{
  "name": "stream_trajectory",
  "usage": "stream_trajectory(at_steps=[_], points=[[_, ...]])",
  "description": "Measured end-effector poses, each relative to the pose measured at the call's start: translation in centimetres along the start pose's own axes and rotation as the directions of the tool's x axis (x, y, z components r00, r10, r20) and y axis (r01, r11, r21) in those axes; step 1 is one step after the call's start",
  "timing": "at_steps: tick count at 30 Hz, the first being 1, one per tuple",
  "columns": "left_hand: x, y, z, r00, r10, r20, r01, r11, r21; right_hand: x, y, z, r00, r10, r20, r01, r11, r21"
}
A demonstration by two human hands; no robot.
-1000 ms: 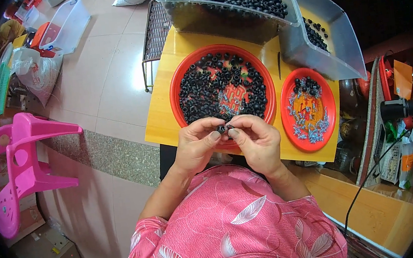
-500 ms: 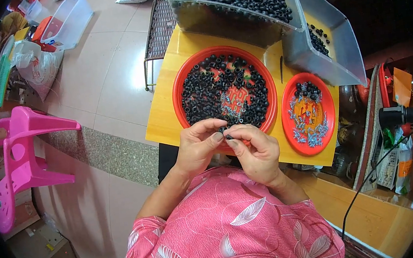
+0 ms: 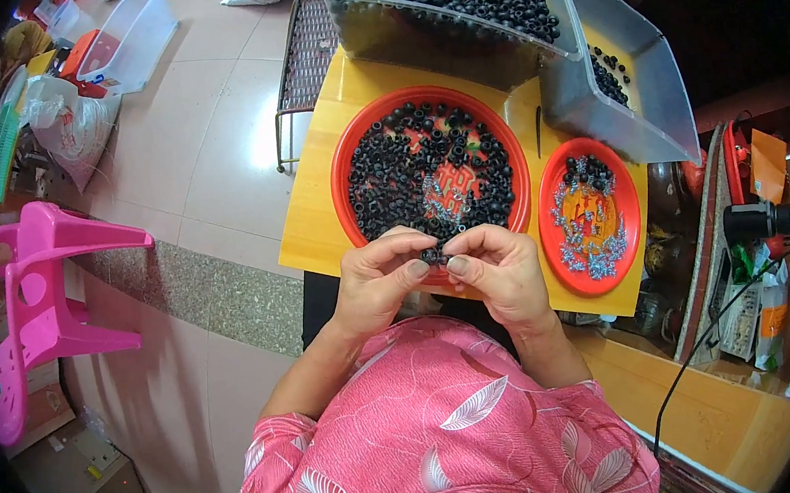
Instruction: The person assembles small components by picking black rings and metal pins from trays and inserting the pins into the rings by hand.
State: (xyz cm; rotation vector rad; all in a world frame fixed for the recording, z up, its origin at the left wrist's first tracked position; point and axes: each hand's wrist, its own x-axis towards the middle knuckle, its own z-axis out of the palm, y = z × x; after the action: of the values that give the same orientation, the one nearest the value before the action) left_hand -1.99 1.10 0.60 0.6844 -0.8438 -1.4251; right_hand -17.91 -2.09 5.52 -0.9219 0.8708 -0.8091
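Thumbs and forefingers of left hand [image 3: 382, 284] and right hand [image 3: 502, 269] pinch one small black ring [image 3: 433, 255] between them, seemingly fitting something tiny, directly over the big red plate's [image 3: 341, 161] near rim so drops land inside.

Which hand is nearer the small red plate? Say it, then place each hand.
Right. The right hand sits just left of the small red plate, close to its rim. The left hand lies farther left, beyond the right hand, at the large red plate's near edge.
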Motion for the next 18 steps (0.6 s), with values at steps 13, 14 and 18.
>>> stream_trajectory(at_steps=[13,14,18], points=[[0.0,0.5,-0.1,0.993,0.093,0.074,-0.109,0.960,0.257,0.4,-0.2,-0.1,0.999,0.049,0.023,-0.048,0.998,-0.048],[0.1,0.7,0.0,0.993,0.093,0.074,-0.109,0.960,0.258,0.5,-0.2,-0.2,0.997,0.062,0.035,-0.060,0.997,-0.050],[0.3,1.2,0.3,0.978,0.160,0.136,-0.204,0.872,0.444,0.8,0.0,-0.8,0.990,0.095,0.100,-0.095,0.996,-0.006]])
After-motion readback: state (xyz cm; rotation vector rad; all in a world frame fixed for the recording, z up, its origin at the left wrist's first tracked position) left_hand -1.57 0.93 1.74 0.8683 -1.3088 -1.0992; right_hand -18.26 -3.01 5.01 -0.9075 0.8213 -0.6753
